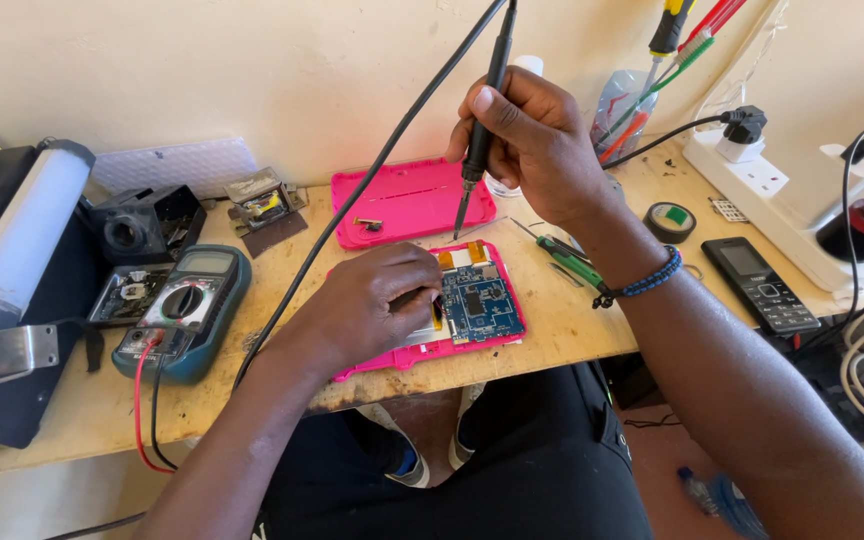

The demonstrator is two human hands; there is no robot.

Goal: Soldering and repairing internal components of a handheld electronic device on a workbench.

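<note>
Left hand (377,300) nearest, fingers curled, pressing flat on opened pink tablet (452,305) beside blue circuit board (480,300). Right hand (532,145) pinches soldering iron (482,120), tip just above board's top edge.

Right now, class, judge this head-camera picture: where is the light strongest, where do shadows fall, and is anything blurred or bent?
Head view: daylight is brightest on the wall and the power strip; soft shadow lies under the left hand on the pink tray; the right hand and soldering iron are sharp; the wide lens bows the bench edge, and the lap below is dark.
</note>
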